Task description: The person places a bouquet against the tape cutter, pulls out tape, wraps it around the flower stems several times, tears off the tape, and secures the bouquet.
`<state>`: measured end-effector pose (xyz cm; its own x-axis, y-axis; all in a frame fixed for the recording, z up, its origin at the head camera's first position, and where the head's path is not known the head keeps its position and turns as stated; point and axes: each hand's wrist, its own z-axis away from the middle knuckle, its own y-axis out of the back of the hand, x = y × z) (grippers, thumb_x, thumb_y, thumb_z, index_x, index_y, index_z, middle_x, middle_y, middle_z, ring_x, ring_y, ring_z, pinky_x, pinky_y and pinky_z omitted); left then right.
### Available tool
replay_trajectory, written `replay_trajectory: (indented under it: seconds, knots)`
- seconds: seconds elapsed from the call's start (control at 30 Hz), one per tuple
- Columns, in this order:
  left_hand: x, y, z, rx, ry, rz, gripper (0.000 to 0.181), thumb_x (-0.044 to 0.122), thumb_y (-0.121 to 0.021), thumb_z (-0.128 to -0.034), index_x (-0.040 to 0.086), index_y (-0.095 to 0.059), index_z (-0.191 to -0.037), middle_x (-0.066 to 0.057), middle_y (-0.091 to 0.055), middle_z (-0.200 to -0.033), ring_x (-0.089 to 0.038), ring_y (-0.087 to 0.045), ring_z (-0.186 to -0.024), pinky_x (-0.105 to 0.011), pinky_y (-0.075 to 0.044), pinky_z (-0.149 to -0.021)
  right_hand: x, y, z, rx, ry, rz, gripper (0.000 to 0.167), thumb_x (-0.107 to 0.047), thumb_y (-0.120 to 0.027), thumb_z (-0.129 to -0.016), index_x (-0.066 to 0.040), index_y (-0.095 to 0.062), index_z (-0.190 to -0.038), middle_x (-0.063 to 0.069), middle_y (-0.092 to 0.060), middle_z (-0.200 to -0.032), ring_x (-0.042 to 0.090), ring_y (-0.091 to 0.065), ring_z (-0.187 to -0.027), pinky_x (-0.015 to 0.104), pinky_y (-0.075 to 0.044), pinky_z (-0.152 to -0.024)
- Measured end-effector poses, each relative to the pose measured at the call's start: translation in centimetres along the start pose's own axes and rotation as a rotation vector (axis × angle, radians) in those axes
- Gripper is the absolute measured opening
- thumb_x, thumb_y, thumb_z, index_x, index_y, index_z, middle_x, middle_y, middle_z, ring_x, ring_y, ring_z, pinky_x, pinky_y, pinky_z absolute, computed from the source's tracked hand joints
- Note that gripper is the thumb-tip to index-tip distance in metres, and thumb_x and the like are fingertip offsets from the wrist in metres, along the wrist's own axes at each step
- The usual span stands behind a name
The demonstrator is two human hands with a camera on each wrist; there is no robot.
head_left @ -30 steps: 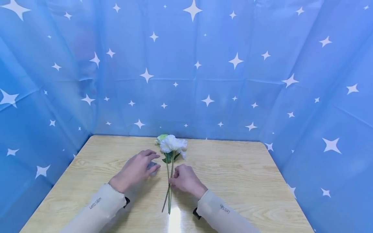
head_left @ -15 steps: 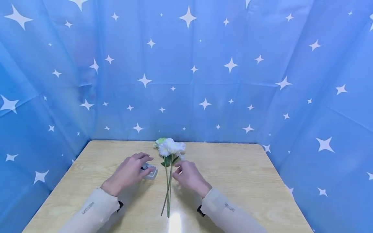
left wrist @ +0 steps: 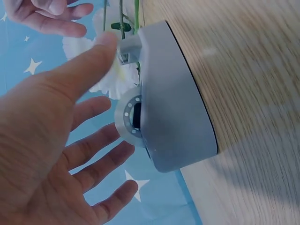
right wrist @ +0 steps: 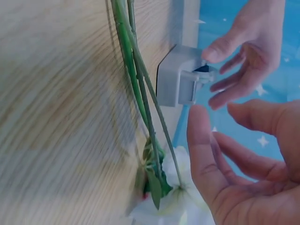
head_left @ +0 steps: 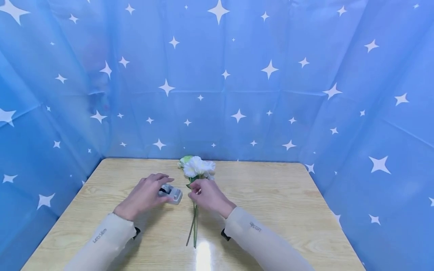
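Observation:
A grey tape dispenser [head_left: 175,194] stands on the table beside my left hand [head_left: 144,195]. In the left wrist view, the thumb lies at the dispenser's cutter end, while the other fingers spread loosely near the tape roll [left wrist: 123,117] without gripping it. White artificial flowers [head_left: 197,167] and a pale green one [head_left: 185,159] lie right of the dispenser, their stems [head_left: 194,227] crossing toward me. Over the upper stems hovers my right hand [head_left: 210,196]. Its thumb and fingers are apart in the right wrist view, with nothing held between them.
The light wooden table [head_left: 278,210] carries the flowers and dispenser. A blue curtain with white stars [head_left: 217,113] surrounds its back and sides. A bright reflection shows near the front edge.
My right hand has let go of the stems and moved up and slightly left over them. The left hand has shifted left, leaving more of the tape dispenser visible.

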<state>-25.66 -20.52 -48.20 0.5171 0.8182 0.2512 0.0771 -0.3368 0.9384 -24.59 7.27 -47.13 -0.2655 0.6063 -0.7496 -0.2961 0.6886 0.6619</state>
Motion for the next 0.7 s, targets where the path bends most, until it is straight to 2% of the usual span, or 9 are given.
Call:
replay_trajectory:
  seconds: [0.3,0.53,0.7]
  knots:
    - [-1.0,0.3,-0.6,-0.039,-0.001,-0.019,0.067,0.028,-0.102,-0.0929,0.01,-0.076,-0.152,-0.022,-0.075,-0.153,-0.046,-0.075,-0.134,-0.071,-0.064,-0.107,-0.8,-1.1,-2.5,-0.006,0.018,0.08,0.034,-0.021,-0.079,-0.113,-0.002,-0.08,-0.141,0.01,-0.085,-0.125,0.016,-0.078,-0.102,0.03,-0.065,-0.086]
    - [-1.5,0.4,-0.7,-0.066,0.012,0.012,0.052,0.016,-0.101,-0.0932,0.006,-0.082,-0.14,-0.018,-0.082,-0.138,-0.036,-0.08,-0.118,-0.059,-0.069,-0.101,-0.9,-2.5,-3.9,-0.03,0.039,0.099,0.033,-0.021,-0.077,-0.114,-0.002,-0.08,-0.141,0.014,-0.083,-0.136,0.027,-0.078,-0.125,0.036,-0.067,-0.102]
    - [-1.5,0.3,-1.1,-0.085,0.005,0.039,0.042,0.011,-0.099,-0.0948,0.004,-0.084,-0.133,-0.016,-0.083,-0.131,-0.033,-0.079,-0.114,-0.054,-0.07,-0.099,-1.0,-3.1,-4.6,-0.05,0.036,0.118,0.033,-0.025,-0.076,-0.116,-0.004,-0.081,-0.141,0.013,-0.081,-0.141,0.027,-0.076,-0.13,0.038,-0.066,-0.104]
